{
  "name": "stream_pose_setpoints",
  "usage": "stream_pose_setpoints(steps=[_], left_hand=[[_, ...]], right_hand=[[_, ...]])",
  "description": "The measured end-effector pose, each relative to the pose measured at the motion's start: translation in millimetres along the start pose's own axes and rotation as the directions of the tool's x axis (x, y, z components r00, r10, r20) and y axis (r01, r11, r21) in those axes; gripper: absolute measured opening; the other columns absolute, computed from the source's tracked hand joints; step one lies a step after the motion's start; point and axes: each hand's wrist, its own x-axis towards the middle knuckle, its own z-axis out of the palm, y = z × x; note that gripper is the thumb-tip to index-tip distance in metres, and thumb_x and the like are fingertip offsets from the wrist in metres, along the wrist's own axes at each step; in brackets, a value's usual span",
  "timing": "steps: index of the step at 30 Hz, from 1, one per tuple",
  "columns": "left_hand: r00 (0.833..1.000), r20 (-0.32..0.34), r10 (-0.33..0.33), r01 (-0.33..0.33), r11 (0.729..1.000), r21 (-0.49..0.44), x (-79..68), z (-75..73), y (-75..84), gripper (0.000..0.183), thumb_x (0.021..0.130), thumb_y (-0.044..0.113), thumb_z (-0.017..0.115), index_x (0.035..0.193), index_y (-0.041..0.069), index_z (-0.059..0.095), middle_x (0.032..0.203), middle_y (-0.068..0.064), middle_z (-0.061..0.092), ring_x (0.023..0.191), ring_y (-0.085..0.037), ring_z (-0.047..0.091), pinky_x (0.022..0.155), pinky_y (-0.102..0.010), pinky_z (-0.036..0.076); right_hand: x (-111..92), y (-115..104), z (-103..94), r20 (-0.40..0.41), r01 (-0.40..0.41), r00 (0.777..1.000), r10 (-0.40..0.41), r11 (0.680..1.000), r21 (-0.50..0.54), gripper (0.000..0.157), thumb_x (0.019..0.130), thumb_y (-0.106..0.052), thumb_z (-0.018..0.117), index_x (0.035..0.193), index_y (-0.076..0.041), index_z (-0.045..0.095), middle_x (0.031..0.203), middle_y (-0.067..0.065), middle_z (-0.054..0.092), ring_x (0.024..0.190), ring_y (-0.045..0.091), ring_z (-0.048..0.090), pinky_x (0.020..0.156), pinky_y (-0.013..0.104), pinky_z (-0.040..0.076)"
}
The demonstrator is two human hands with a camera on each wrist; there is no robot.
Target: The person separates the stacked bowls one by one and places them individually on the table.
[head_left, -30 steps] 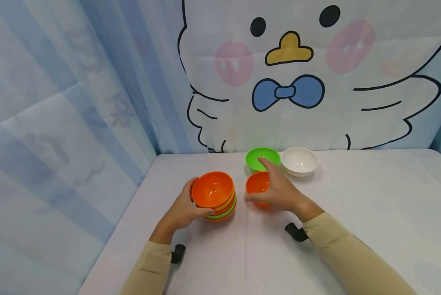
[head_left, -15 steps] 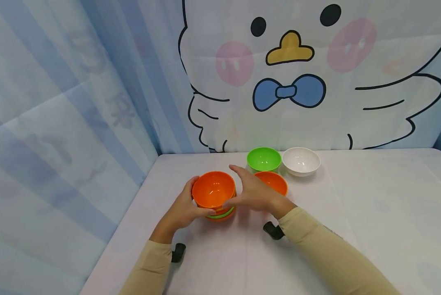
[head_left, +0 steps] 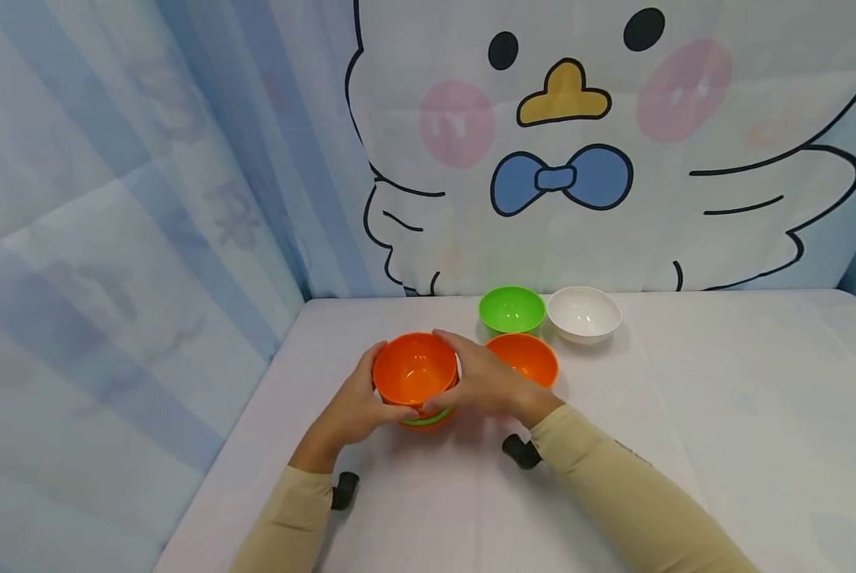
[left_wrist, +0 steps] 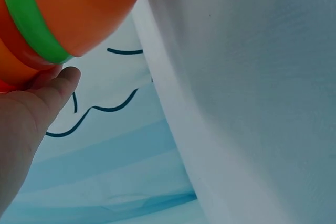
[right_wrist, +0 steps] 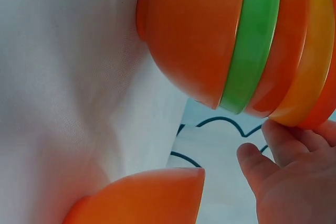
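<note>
A stack of several nested bowls (head_left: 415,370) stands upright on the table, with an orange bowl on top. Orange, green and yellow bands of the stack (right_wrist: 257,45) show in the right wrist view. My left hand (head_left: 356,407) grips its left side, thumb at the front. On the opposite side my right hand (head_left: 487,383) holds the upper bowls, thumb in front and fingers behind. Fingers of the right hand (right_wrist: 299,177) touch the yellow and top orange bowls. A single orange bowl (head_left: 524,358) sits just beyond my right wrist, partly hidden by it.
Behind the orange bowl stand a green bowl (head_left: 511,310) and a white bowl (head_left: 584,315), side by side. A pale cloth covers the table (head_left: 721,414). A printed curtain (head_left: 428,239) hangs along the back edge, and another on the left.
My right hand has moved left from the single orange bowl to the stack and closed round its right side. The left hand stays on the stack.
</note>
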Motion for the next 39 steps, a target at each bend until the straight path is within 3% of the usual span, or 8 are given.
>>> stream_pose_setpoints(steps=[7, 18, 27, 36, 39], left_hand=[[0.999, -0.001, -0.032, 0.032, 0.999, 0.007, 0.8, 0.7, 1.9, 0.112, 0.075, 0.018, 0.090, 0.157, 0.000, 0.016, 0.152, -0.017, 0.039, 0.134, -0.034, 0.043, 0.107, -0.052, 0.042], [1.000, -0.015, -0.023, 0.024, 0.999, 0.044, -1.4, 4.1, -1.3, 0.112, 0.077, 0.021, 0.088, 0.157, 0.000, 0.013, 0.154, -0.018, 0.036, 0.137, -0.036, 0.041, 0.106, -0.054, 0.042], [0.997, -0.041, -0.065, 0.065, 0.998, 0.003, 0.5, 9.5, -1.7, 0.116, 0.076, 0.021, 0.088, 0.158, 0.002, 0.009, 0.154, -0.018, 0.036, 0.136, -0.037, 0.041, 0.106, -0.054, 0.042], [0.999, -0.026, 0.043, -0.044, 0.998, -0.035, 0.2, 9.3, -3.7, 0.107, 0.076, 0.011, 0.088, 0.157, 0.007, 0.018, 0.150, -0.010, 0.042, 0.133, -0.030, 0.044, 0.108, -0.050, 0.041], [0.999, -0.018, 0.030, -0.030, 0.999, -0.022, 0.6, 7.8, -4.1, 0.108, 0.076, 0.012, 0.088, 0.157, 0.007, 0.018, 0.150, -0.011, 0.041, 0.132, -0.030, 0.044, 0.109, -0.050, 0.040]], right_hand=[[-1, -2, -0.9, 0.001, 0.033, 0.999, -0.033, 0.999, -0.019, 0.103, 0.078, -0.036, 0.085, 0.157, -0.006, 0.027, 0.150, 0.007, 0.045, 0.132, 0.026, 0.047, 0.103, 0.047, 0.047], [3, -4, 2.6, -0.003, 0.025, 1.000, -0.025, 1.000, -0.017, 0.115, 0.070, -0.045, 0.089, 0.158, -0.006, 0.026, 0.151, 0.004, 0.042, 0.131, 0.021, 0.045, 0.099, 0.044, 0.050], [2, -1, 4.2, -0.042, 0.061, 0.997, -0.062, 0.998, -0.026, 0.106, 0.074, -0.041, 0.086, 0.155, -0.003, 0.029, 0.149, 0.007, 0.044, 0.128, 0.024, 0.048, 0.098, 0.044, 0.051], [-4, -7, -8.4, -0.091, 0.078, 0.993, -0.074, 0.996, 0.039, 0.102, 0.076, -0.036, 0.086, 0.155, -0.007, 0.030, 0.148, 0.006, 0.045, 0.129, 0.025, 0.047, 0.098, 0.043, 0.051], [-6, -10, -20.3, -0.117, 0.090, 0.990, -0.084, 0.995, 0.048, 0.102, 0.075, -0.035, 0.087, 0.155, -0.007, 0.030, 0.148, 0.007, 0.045, 0.128, 0.025, 0.048, 0.098, 0.044, 0.050]])
